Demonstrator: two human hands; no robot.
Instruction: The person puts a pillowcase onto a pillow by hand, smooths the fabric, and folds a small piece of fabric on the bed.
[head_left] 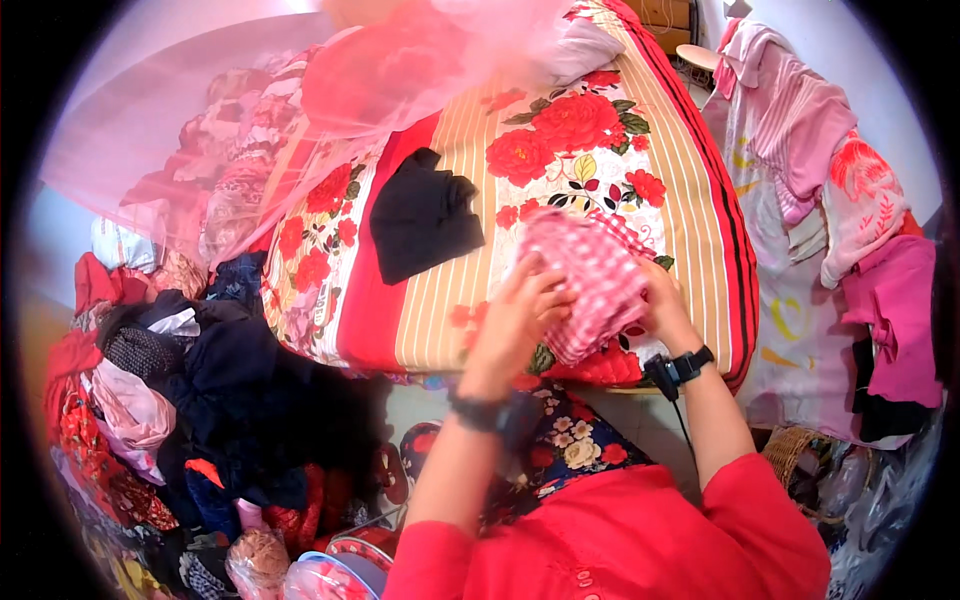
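Note:
A folded pink-and-white checked cloth [585, 285] is tilted up just above the near part of the bed. My right hand [662, 300] grips its right edge, with most of the fingers hidden behind the fabric. At its left edge is my left hand [530, 305], slightly blurred, its fingers apart and bent lightly against the cloth. A folded black garment [425, 220] lies on the bed to the left of the checked cloth. Both my wrists wear dark bands, and a cable hangs from the right one.
The bed [440, 320] has a striped, red-flowered cover. Sheer pink netting [400, 80] drapes over its far left. Heaped clothes [220, 370] lie at the left. More garments [890, 320] hang over a covered surface at the right, with a wicker basket [790, 455] below.

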